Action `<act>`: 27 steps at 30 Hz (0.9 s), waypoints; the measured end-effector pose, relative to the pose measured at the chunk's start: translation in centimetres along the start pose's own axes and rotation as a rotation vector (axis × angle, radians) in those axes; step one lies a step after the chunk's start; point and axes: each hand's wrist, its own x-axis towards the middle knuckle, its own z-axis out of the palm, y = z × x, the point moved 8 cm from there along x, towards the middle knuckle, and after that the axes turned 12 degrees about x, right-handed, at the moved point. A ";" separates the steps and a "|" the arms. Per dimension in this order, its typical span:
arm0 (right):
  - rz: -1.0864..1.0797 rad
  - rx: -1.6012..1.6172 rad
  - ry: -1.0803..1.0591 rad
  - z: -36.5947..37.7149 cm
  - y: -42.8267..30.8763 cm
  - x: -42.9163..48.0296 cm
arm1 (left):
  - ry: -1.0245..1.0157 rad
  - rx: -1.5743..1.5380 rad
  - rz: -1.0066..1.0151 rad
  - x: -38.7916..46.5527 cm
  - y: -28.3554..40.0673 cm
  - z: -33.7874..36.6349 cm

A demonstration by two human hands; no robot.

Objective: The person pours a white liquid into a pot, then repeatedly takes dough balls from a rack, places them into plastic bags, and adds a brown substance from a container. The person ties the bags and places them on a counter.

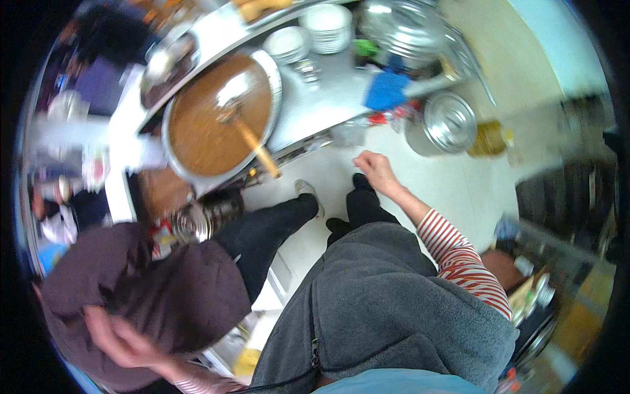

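Observation:
My right hand (pixel 376 172) is held over the pale floor with its fingers curled in and nothing visible in them. At the lower left, my left hand (pixel 120 340) is blurred, its fingers somewhat apart, against or just above a co-worker's brown top (pixel 197 295); contact cannot be told. A large round metal pan (pixel 275 81) of brown sauce or stew sits at the steel counter (pixel 315 106). A wooden-handled utensil (pixel 256 147) rests in it, its metal head partly in the liquid and its handle over the rim.
Stacked white plates (pixel 326 29), a large metal pot (pixel 403 29) and a blue cloth (pixel 387 91) are on the counter. A lidded metal pot (pixel 443 123) and a container of yellow liquid (pixel 487 139) stand beyond my right hand. The co-worker's shoe (pixel 310 194) is near my feet.

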 end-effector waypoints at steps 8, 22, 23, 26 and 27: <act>0.223 0.098 0.845 -38.4 17.2 -25.6 | -1.159 -1.358 -0.234 -13.1 54.7 10.5; 0.897 0.233 2.452 -71.4 52.6 -77.6 | -0.981 -1.282 1.732 2.3 127.4 -25.3; 0.980 0.238 2.476 -73.7 55.5 -79.9 | -0.928 -1.268 1.827 1.4 132.2 -28.4; 1.181 0.264 2.603 -79.7 63.6 -86.6 | -0.688 -1.170 1.991 -1.5 146.4 -36.3; 1.267 0.345 2.638 -81.6 66.3 -88.7 | -0.685 -1.187 2.038 -2.5 150.9 -38.6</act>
